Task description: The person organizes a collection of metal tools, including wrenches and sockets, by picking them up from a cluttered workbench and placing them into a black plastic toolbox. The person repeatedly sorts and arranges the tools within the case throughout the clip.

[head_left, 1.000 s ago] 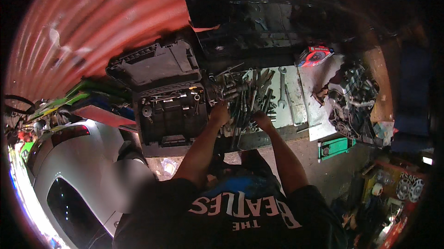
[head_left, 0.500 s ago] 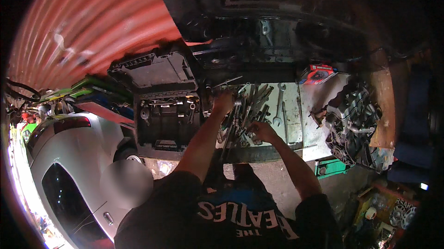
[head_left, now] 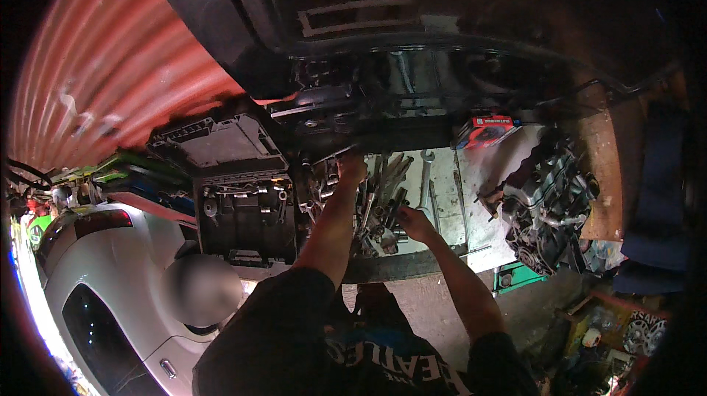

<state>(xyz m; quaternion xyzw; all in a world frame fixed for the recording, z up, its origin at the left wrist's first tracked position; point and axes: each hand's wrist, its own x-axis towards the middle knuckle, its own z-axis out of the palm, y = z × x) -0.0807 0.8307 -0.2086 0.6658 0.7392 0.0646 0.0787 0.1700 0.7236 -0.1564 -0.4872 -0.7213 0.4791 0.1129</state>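
Observation:
On the workbench, a heap of sockets and wrenches (head_left: 379, 208) lies in front of me. My left hand (head_left: 352, 168) reaches to the far left part of the heap; its fingers are hidden among the dark tools. At the heap's near right side, my right hand (head_left: 416, 224) has its fingers curled in against the sockets, and whatever is in them is too small to make out. A long combination wrench (head_left: 425, 184) lies just beyond the right hand. Left of the heap stands an open black toolbox (head_left: 241, 230) with a few sockets and ratchet parts inside.
An engine (head_left: 549, 208) sits at the bench's right end, near a red box (head_left: 486, 132). The dark bodywork of a vehicle (head_left: 368, 79) rises behind the bench. A silver car (head_left: 110, 271) stands at left, and a crate of parts (head_left: 618, 337) at lower right.
The view has shifted, so the bench appears lower and further left. My left hand stays at the far part of the heap; my right hand remains by the sockets on the near right.

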